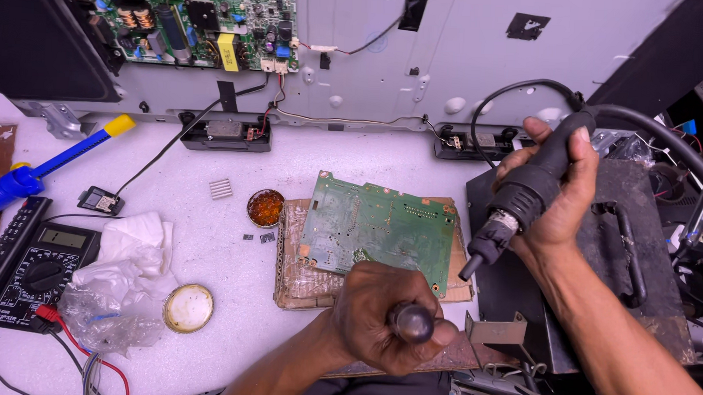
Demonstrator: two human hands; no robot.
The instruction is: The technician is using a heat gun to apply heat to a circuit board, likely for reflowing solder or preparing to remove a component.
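The right hand (pixel 552 198) grips the hot air tool (pixel 523 199) beside the green board (pixel 378 226) on the bench (pixel 209 247), the left hand (pixel 386 325) squeezes a dark handle (pixel 412 323), so hold both steady.

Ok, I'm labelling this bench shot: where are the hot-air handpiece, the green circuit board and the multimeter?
hot-air handpiece (pixel 523 197), head view, on its black barrel.
green circuit board (pixel 378 226), head view, on the board's middle.
multimeter (pixel 41 272), head view, on its dial.

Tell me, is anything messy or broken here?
Somewhat messy: crumpled white tissue and clear plastic lie heaped beside the multimeter. Two tiny loose chips sit on the table near the green circuit board. Nothing looks broken.
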